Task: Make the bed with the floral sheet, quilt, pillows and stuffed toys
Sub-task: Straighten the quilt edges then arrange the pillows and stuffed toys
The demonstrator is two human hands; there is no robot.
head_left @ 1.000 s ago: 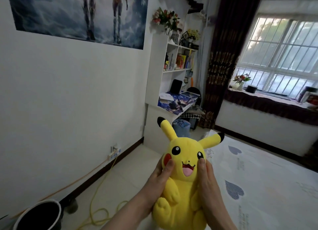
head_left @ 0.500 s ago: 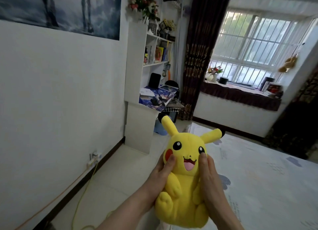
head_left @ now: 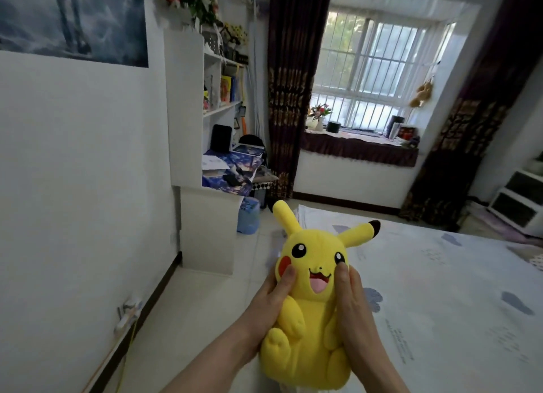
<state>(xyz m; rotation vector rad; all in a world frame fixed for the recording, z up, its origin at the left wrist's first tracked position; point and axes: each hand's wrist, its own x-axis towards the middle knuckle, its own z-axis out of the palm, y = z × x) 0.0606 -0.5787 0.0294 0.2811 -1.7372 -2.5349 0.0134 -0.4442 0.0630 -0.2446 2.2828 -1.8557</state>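
The left grip and right grip clasp the soft yellow plush mouse toy with black-tipped ears from either side, holding it upright in the air at the near left edge of the wide bed under a pale sheet printed with grey-blue hearts. The sheet lies flat towards the bed's far end, so I judge the toy-placing step is in hand. Next the toy needs carrying over the bed and setting down upright before both grips let go.

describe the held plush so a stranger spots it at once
Find the bed's pale printed sheet; over its left edge, the left hand and right hand hold a Pikachu plush. Unlike the tan toy hanging by the window, it is bright yellow with red cheeks.
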